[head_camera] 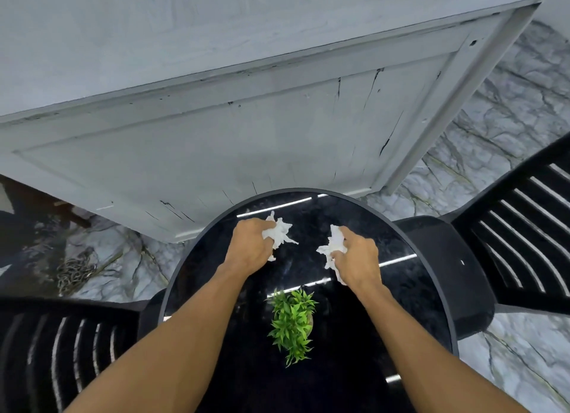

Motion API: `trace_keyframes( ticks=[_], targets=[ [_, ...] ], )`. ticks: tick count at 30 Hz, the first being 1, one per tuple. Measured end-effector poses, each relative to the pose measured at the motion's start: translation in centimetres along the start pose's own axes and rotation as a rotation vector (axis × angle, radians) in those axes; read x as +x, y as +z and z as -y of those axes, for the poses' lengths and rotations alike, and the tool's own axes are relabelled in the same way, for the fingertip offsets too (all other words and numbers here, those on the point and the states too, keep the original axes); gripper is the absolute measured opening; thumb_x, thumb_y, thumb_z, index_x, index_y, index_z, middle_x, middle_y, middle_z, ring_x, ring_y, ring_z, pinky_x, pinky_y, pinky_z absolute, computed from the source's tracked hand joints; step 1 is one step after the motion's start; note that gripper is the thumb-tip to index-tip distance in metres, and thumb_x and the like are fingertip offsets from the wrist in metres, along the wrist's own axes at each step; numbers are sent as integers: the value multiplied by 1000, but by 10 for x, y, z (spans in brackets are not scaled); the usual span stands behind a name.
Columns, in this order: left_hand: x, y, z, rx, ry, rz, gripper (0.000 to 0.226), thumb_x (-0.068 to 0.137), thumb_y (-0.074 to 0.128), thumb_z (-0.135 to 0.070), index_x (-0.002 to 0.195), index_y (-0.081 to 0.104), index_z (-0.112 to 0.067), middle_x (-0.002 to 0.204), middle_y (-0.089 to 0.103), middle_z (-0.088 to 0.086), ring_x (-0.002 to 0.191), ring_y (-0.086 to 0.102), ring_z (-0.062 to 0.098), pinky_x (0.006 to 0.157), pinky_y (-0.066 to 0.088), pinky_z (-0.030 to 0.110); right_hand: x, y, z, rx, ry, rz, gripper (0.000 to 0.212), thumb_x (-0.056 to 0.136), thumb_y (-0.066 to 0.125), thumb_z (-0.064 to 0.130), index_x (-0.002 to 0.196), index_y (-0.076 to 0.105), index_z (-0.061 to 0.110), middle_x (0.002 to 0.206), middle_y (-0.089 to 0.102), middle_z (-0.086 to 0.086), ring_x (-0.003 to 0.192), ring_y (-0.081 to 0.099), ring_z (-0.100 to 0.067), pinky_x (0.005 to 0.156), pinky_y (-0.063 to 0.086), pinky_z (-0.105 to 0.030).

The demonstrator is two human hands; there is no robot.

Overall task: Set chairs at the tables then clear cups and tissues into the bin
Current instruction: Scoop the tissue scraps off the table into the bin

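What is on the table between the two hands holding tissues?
Nothing: in the head view, only bare black table shows between the left hand and the right hand. The green plant stands nearer the person.

Crumpled white tissue in left hand, second tissue in right hand

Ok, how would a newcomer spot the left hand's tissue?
Find the round black table by the grey door. Past the green plant, both hands grip crumpled white tissues. The left tissue, in the left hand, is nearer the door than the right tissue in the right hand.
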State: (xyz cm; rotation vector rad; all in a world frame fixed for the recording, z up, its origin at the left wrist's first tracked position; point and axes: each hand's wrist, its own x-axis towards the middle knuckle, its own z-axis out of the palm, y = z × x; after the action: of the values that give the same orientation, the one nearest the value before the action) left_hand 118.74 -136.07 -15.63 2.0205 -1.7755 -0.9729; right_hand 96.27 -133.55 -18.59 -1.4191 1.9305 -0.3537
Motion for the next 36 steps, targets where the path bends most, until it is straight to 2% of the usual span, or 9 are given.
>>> trace_keyframes(
  ticks=[3,8,11,14,18,22,27,32,36],
  targets=[
    [-27,-24,-1,-125,-39,-118,28,84,58,5,98,77,-10,85,64,-5,73,52,5,64,41,4,2,-8,21,108,-33,-5,40,80,74,8,120,70,9,109,72,-11,99,65,-21,84,47,-20],
    [-70,-68,14,-236,-119,-224,24,84,55,0,65,65,-13,53,50,-8,44,44,4,46,34,19,-21,-15,109,269,-246,32,21,73,77,8,92,79,17,91,76,-10,82,68,-19,78,53,-28],
    [-102,-102,32,-274,-173,-364,20,85,63,-14,91,76,-27,85,72,-5,76,66,3,61,42,10,-46,-2,162,288,-355,107,26,74,77,8,99,79,14,97,77,-4,86,69,-11,83,54,-26],
    [-148,-136,60,-279,-246,-513,34,87,66,-16,120,72,-21,119,69,-5,105,64,13,80,42,8,-82,23,206,308,-447,202,26,76,76,5,101,78,10,98,76,1,92,69,-11,78,51,-16],
    [-232,-171,102,-316,-302,-694,34,85,68,-10,119,74,-16,118,70,-4,109,63,9,94,45,14,-151,66,253,297,-577,313,20,76,74,2,93,80,10,90,76,3,83,70,-16,61,50,-12],
    [-334,-188,152,-332,-392,-842,36,82,67,-6,117,75,-14,117,71,-3,107,59,4,82,29,-9,-244,118,282,250,-695,411,25,76,76,4,101,78,10,100,75,-1,92,68,-11,80,51,-15],
    [-474,-189,218,-369,-539,-973,37,80,67,-7,115,76,-15,118,72,0,114,63,13,99,41,14,-376,196,293,146,-859,546,24,77,79,9,101,78,14,91,69,9,93,65,-9,87,49,-23],
    [-619,-180,283,-365,-742,-1100,37,74,66,-18,108,78,-19,109,75,-7,105,68,9,98,51,25,-508,279,306,79,-1033,694,23,78,77,4,101,78,9,98,76,0,87,65,-5,67,40,3],
    [-716,-164,317,-415,-904,-1238,35,74,66,-13,107,78,-16,106,76,-7,102,68,9,94,50,19,-605,337,309,-8,-1147,856,25,79,76,5,103,78,13,102,75,0,89,68,-9,80,50,-15]
  ],
)
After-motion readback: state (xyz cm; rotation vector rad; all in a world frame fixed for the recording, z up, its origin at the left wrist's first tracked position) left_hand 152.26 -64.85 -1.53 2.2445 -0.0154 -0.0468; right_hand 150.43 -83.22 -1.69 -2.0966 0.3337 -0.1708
